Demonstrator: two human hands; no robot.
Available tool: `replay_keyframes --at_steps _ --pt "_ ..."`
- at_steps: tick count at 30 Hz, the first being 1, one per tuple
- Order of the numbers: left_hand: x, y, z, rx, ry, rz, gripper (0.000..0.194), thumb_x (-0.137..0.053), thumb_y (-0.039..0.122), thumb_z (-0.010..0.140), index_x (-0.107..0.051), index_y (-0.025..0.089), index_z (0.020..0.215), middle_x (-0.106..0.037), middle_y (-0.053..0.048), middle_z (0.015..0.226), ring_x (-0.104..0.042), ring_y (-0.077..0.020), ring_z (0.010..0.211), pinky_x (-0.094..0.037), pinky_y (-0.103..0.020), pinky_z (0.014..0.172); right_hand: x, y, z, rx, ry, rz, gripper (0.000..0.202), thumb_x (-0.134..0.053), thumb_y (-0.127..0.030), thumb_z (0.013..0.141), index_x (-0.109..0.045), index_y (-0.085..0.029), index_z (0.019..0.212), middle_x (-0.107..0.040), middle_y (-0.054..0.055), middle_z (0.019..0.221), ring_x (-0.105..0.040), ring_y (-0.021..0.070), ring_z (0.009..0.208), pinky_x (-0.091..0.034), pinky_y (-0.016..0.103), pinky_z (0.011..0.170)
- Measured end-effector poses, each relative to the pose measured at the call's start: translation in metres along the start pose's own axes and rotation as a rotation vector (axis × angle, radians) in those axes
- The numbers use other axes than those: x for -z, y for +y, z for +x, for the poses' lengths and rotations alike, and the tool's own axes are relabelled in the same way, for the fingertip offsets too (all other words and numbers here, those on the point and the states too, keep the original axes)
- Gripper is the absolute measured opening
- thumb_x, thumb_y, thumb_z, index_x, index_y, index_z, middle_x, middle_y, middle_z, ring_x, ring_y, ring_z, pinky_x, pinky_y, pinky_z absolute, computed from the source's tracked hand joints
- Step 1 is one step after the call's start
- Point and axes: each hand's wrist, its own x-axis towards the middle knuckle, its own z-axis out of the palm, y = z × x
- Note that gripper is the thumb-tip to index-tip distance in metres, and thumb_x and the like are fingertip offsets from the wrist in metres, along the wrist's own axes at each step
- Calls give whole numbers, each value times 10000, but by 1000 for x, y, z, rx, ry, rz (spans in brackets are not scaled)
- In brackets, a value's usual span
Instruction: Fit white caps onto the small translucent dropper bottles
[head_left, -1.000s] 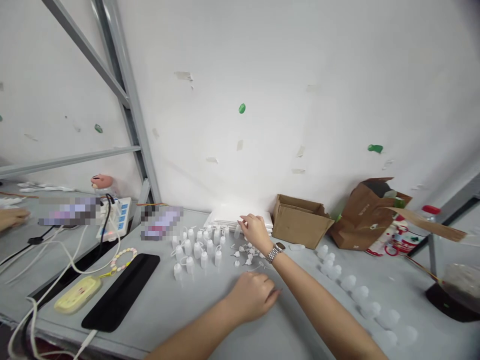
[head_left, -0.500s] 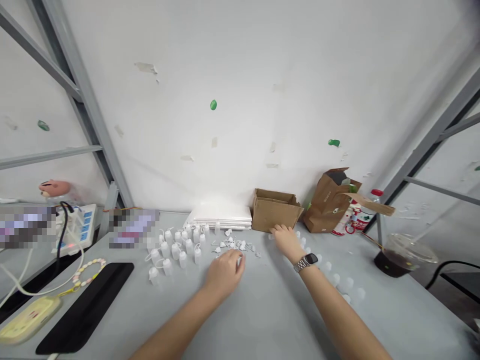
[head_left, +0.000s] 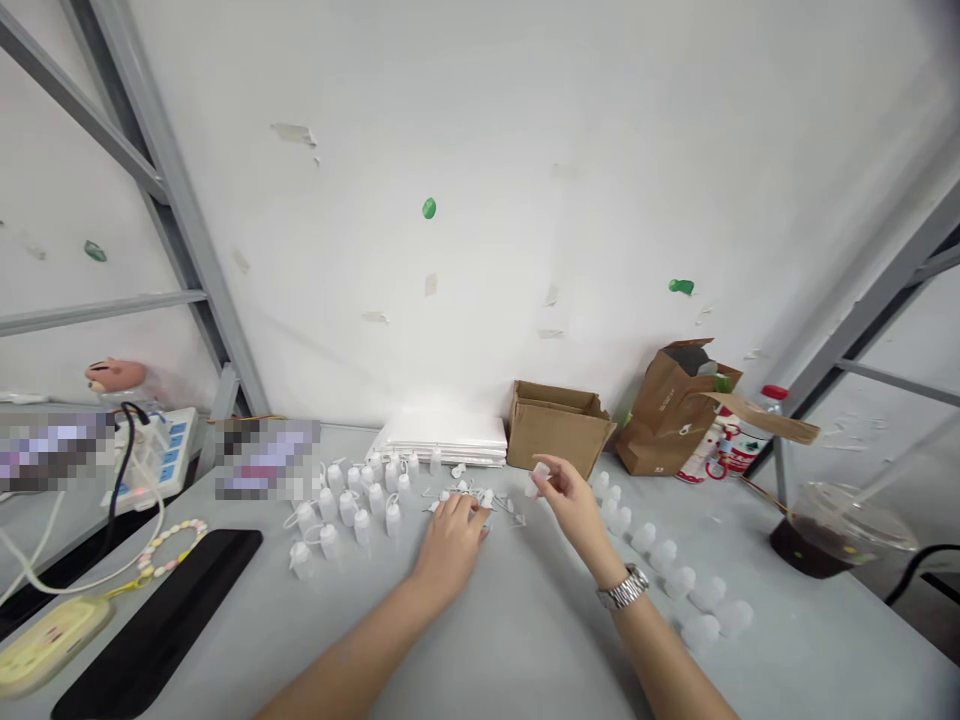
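My right hand pinches a small translucent white bottle between thumb and fingertips, tilted above the table. My left hand reaches onto a loose pile of small white caps with loop straps, fingers stretched out over it and thumb apart. Its fingertips partly hide the pile. Left of it stand several small white bottles with looped caps, upright in loose rows. Right of my right hand, several uncapped translucent bottles run in a slanting double line toward the near right.
Behind the hands are a stack of white sheets and a cardboard box. A paper bag and a drink cup stand right. To the left lie a black pad, a bead bracelet and a power strip.
My right hand has drawn back from beside the cardboard box and raised a small bottle. My left hand has moved forward onto the pile of caps, its fingers stretching out.
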Motion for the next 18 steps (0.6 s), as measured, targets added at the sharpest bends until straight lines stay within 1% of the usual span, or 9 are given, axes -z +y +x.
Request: replay_keyframes --at_steps 1,3,4,6,9,11,14,16,18 --pt "-2 -1 2 13 6 -31 212 -494 62 755 -628 215 815 -601 -64 912 -505 -245 936 -377 -416 830 -3 -3 -2 -85 4 313 323 -582 -365 769 -549 -165 1019 -633 41 808 -581 158 625 -457 296 635" --pt "-5 -4 7 52 29 -100 183 -504 78 754 -625 208 709 -614 -60 860 -512 -244 923 -366 -420 844 -9 -6 -6 -172 5 602 315 -664 -399 688 -582 -174 893 -635 21 725 -590 159 603 -474 311 639" --pt "-4 -5 8 78 45 -146 172 -516 93 750 -620 208 675 -621 -56 838 -516 -242 916 -362 -422 853 -12 -7 -7 -199 1 669 308 -686 -404 663 -584 -178 846 -639 17 702 -599 161 600 -482 320 647" --pt "-2 -6 11 144 81 -257 139 -537 135 743 -621 211 663 -637 -49 813 -530 -238 902 -364 -417 858 -16 -7 -9 -230 -3 745 300 -710 -400 635 -578 -184 796 -654 19 698 -621 169 614 -493 340 674" --pt "8 -8 13 278 131 -470 105 -532 227 748 -633 205 729 -667 -45 786 -583 -220 823 -421 -381 786 -20 -10 -12 -262 -17 840 305 -740 -365 605 -587 -188 800 -680 26 732 -651 187 679 -493 363 740" --pt "15 -9 14 357 152 -633 163 -523 285 749 -638 188 811 -688 -49 777 -619 -208 782 -454 -345 730 -23 -13 -16 -286 -49 923 302 -753 -328 596 -607 -182 817 -695 34 778 -658 190 741 -479 361 798" --pt "22 -9 14 441 189 -851 276 -553 352 726 -641 170 914 -706 -70 881 -633 -203 846 -455 -314 749 -30 -21 -23 -328 -126 1010 298 -762 -287 593 -629 -163 830 -707 54 851 -655 195 825 -453 349 861" --pt "23 -8 14 497 206 -960 288 -601 365 688 -660 165 887 -703 -86 937 -627 -205 870 -446 -304 750 -34 -26 -28 -352 -164 1010 304 -768 -286 587 -632 -154 825 -710 63 850 -654 206 844 -456 358 863" --pt "22 -7 12 553 203 -1048 274 -654 356 636 -681 164 830 -708 -91 918 -628 -203 835 -441 -295 712 -38 -29 -32 -367 -181 998 316 -779 -302 573 -631 -147 806 -713 67 820 -660 216 829 -467 370 848"
